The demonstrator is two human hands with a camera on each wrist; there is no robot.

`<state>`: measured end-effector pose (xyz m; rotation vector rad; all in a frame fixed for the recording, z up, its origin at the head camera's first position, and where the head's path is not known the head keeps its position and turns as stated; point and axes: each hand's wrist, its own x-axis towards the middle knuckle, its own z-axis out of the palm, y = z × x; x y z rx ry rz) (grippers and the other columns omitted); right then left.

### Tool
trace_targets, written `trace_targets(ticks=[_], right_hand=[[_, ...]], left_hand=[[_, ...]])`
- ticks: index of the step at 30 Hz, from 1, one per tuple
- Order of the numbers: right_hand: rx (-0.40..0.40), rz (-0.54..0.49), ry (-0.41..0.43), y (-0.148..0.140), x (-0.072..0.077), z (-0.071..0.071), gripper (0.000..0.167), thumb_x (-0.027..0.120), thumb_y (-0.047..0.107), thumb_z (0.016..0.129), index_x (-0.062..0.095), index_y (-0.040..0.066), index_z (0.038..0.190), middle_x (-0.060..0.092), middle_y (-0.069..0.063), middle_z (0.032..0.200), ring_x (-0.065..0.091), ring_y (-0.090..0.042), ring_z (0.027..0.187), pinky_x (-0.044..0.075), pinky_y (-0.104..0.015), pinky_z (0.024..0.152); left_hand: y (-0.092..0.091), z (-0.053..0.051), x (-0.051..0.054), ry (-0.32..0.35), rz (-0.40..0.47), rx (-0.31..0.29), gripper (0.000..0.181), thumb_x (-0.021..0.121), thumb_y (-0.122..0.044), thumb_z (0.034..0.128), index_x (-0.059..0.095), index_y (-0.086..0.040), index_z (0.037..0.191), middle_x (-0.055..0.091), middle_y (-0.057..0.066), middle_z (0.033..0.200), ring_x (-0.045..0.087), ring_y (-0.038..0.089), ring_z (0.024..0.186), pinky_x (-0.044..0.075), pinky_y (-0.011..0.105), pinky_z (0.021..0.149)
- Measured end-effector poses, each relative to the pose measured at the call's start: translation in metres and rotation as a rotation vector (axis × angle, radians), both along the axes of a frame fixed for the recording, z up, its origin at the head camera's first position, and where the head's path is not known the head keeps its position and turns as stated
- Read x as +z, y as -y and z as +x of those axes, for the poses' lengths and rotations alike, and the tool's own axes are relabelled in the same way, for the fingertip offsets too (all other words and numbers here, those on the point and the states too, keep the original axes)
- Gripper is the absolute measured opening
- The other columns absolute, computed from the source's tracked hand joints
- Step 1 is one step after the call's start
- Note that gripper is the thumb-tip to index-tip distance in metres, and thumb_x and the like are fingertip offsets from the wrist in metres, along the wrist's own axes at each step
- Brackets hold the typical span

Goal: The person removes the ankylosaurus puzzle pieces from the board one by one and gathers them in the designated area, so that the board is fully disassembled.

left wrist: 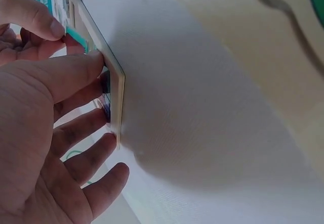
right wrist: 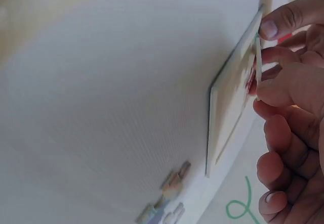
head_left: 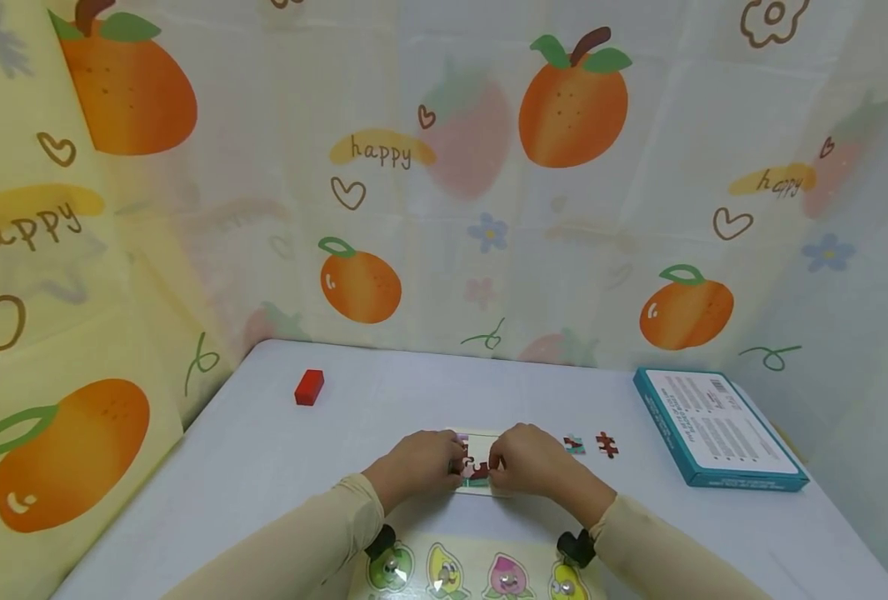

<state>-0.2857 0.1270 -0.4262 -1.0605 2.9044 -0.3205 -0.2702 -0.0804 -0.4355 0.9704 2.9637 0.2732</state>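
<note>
A shallow, pale puzzle tray (head_left: 483,443) lies on the white tabletop (head_left: 429,383), with a few reddish-brown and green puzzle pieces (head_left: 477,472) set in its lower part and bare backing above them. The left hand (head_left: 423,461) holds the puzzle tray at its left edge, its thumb on the near rim and its bent fingers spread along the side. The right hand (head_left: 528,461) is at the right side of the puzzle tray, pinching a thin piece (right wrist: 258,64) between thumb and forefinger, its other fingers curled in. That thin piece is over the puzzle tray, tipped against the tray's plane; the right wrist view shows it nearly edge-on, so its picture is hard to make out.

Just to the right of the puzzle tray, beyond the right hand, lie a teal-and-red piece (head_left: 575,443) and a brown-red piece (head_left: 606,444), apart from each other. Farther right of the puzzle tray, a flat teal box (head_left: 721,427) lies with its printed white panel up. Left of the puzzle tray and farther back is a red block (head_left: 310,387). Nearer the person than the puzzle tray is a cream fruit board (head_left: 481,550) with cartoon fruits. Behind the puzzle tray hangs a curtain (head_left: 444,250) printed with oranges.
</note>
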Motion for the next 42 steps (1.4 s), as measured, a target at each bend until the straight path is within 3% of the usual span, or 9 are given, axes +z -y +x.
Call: trace_targets(ticks=[5, 10, 17, 24, 29, 34, 37, 42], right_hand=[[-0.105, 0.022, 0.033, -0.017, 0.01, 0.0, 0.007, 0.075, 0.025, 0.083, 0.073, 0.022, 0.076, 0.051, 0.013, 0.062, 0.047, -0.008, 0.06, 0.041, -0.027, 0.055], [-0.253, 0.004, 0.107, -0.069, 0.014, 0.001, 0.008, 0.078, 0.026, 0.081, 0.071, 0.025, 0.077, 0.053, 0.011, 0.065, 0.049, -0.012, 0.066, 0.043, -0.029, 0.056], [-0.324, -0.012, 0.14, -0.152, 0.008, 0.005, 0.01, 0.078, 0.02, 0.081, 0.07, 0.024, 0.078, 0.052, 0.009, 0.066, 0.049, -0.012, 0.066, 0.042, -0.027, 0.056], [-0.364, 0.041, 0.134, -0.185, 0.002, 0.006, 0.008, 0.079, 0.022, 0.08, 0.071, 0.024, 0.08, 0.053, 0.009, 0.068, 0.048, -0.013, 0.067, 0.041, -0.028, 0.057], [-0.363, 0.087, 0.129, -0.185, -0.002, 0.004, 0.009, 0.077, 0.02, 0.08, 0.07, 0.024, 0.078, 0.053, 0.009, 0.068, 0.048, -0.013, 0.068, 0.04, -0.03, 0.059], [-0.334, 0.101, 0.055, -0.171, 0.001, -0.001, 0.013, 0.076, 0.028, 0.082, 0.066, 0.025, 0.074, 0.049, 0.01, 0.061, 0.046, -0.011, 0.06, 0.038, -0.029, 0.054], [-0.305, 0.092, 0.024, -0.144, 0.003, -0.006, 0.015, 0.074, 0.033, 0.084, 0.067, 0.024, 0.074, 0.054, 0.011, 0.063, 0.046, -0.01, 0.061, 0.039, -0.029, 0.055], [-0.237, 0.113, 0.029, -0.069, 0.002, -0.014, 0.009, 0.073, 0.032, 0.087, 0.074, 0.024, 0.083, 0.058, 0.013, 0.069, 0.048, -0.009, 0.064, 0.043, -0.03, 0.062]], left_hand=[[-0.002, -0.001, 0.0, 0.003, 0.0, -0.009, 0.012, 0.077, -0.025, 0.0837, 0.066, -0.021, 0.079, 0.06, -0.006, 0.098, 0.062, 0.013, 0.095, 0.049, 0.03, 0.085], [0.0, -0.001, 0.0, 0.002, 0.007, -0.012, 0.015, 0.075, -0.023, 0.0836, 0.063, -0.021, 0.075, 0.059, -0.007, 0.094, 0.057, 0.009, 0.082, 0.048, 0.03, 0.078], [0.004, -0.001, 0.001, -0.024, 0.001, -0.011, 0.018, 0.075, -0.023, 0.0821, 0.059, -0.02, 0.073, 0.054, -0.009, 0.082, 0.048, 0.008, 0.071, 0.046, 0.03, 0.076], [0.002, 0.001, -0.001, 0.012, 0.024, 0.007, 0.022, 0.076, -0.025, 0.0838, 0.057, -0.019, 0.075, 0.049, -0.01, 0.08, 0.045, 0.009, 0.069, 0.042, 0.029, 0.068], [0.002, 0.002, -0.003, 0.01, 0.061, -0.003, 0.021, 0.078, -0.023, 0.0832, 0.059, -0.018, 0.075, 0.05, -0.011, 0.078, 0.046, 0.007, 0.068, 0.042, 0.027, 0.065], [0.002, 0.001, -0.005, 0.017, 0.065, 0.031, 0.021, 0.078, -0.026, 0.083, 0.06, -0.022, 0.073, 0.059, -0.004, 0.104, 0.058, 0.011, 0.086, 0.047, 0.028, 0.072], [0.002, 0.0, -0.006, 0.015, 0.043, 0.07, 0.02, 0.078, -0.029, 0.0827, 0.063, -0.025, 0.072, 0.056, -0.003, 0.105, 0.055, 0.014, 0.089, 0.047, 0.029, 0.069], [0.0, 0.0, -0.009, -0.025, -0.011, 0.084, 0.012, 0.078, -0.035, 0.0825, 0.071, -0.027, 0.076, 0.049, -0.009, 0.084, 0.045, 0.011, 0.075, 0.041, 0.027, 0.06]])
